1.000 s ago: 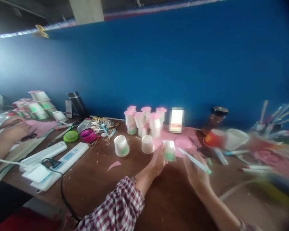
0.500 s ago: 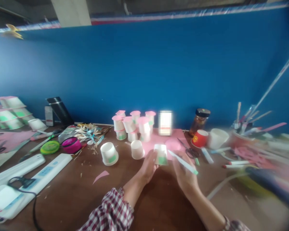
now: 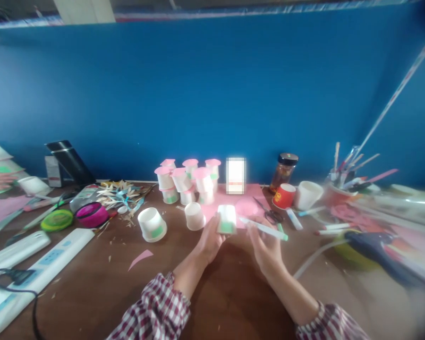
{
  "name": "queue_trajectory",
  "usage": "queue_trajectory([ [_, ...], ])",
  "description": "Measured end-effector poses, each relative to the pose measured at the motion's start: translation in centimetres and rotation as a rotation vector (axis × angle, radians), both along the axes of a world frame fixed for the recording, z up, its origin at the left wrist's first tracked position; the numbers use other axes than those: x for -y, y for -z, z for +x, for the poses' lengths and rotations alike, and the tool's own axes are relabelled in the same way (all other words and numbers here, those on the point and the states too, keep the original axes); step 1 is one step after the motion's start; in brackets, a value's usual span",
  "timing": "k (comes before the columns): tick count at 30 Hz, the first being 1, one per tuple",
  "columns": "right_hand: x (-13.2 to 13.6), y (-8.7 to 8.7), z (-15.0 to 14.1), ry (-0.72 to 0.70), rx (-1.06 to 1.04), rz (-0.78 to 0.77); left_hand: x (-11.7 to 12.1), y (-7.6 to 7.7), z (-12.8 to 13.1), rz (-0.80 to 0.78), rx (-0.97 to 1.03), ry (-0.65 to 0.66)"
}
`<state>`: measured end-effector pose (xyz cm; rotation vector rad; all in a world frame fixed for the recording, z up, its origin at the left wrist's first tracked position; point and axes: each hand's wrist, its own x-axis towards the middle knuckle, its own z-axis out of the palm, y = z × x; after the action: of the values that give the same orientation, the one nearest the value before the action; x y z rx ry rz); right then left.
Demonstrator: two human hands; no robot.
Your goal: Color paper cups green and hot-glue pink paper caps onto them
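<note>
My left hand (image 3: 211, 240) is closed around a white paper cup (image 3: 227, 219) with a green patch on its side. In my right hand (image 3: 265, 248) is a white marker (image 3: 265, 229) with a green end, its other end pointing toward the cup. A small gap shows between that end and the cup. To the left, two upside-down paper cups stand on the table: one with a green patch (image 3: 152, 225) and a plain one (image 3: 194, 216) close to my left hand. Behind them rise stacked cups (image 3: 202, 182) topped with pink paper pieces.
Pink paper (image 3: 251, 189), scissors (image 3: 273, 216) and a red paper cup (image 3: 284, 196) lie beyond my right hand. A glue gun (image 3: 371, 252) sits at right, blurred. Power strips (image 3: 42, 269) occupy the left side. Another person's hand (image 3: 0, 182) touches stacked cups at far left.
The whole view has shifted, so things appear further left and slightly higher. The marker lies flatter and its left end is nearer the cup. Both holds are unchanged.
</note>
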<state>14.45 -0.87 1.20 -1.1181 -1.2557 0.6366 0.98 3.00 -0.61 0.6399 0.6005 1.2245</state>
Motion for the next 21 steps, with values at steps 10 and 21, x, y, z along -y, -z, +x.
queue_trajectory([
  [10, 0.40, 0.30, -0.24, -0.070, 0.063, -0.010, 0.02, 0.39, -0.11, 0.080, -0.021, -0.014],
  [21, 0.68, 0.23, -0.14, -0.058, 0.171, -0.034, -0.13, 0.81, -0.20, 0.094, -0.072, -0.026],
])
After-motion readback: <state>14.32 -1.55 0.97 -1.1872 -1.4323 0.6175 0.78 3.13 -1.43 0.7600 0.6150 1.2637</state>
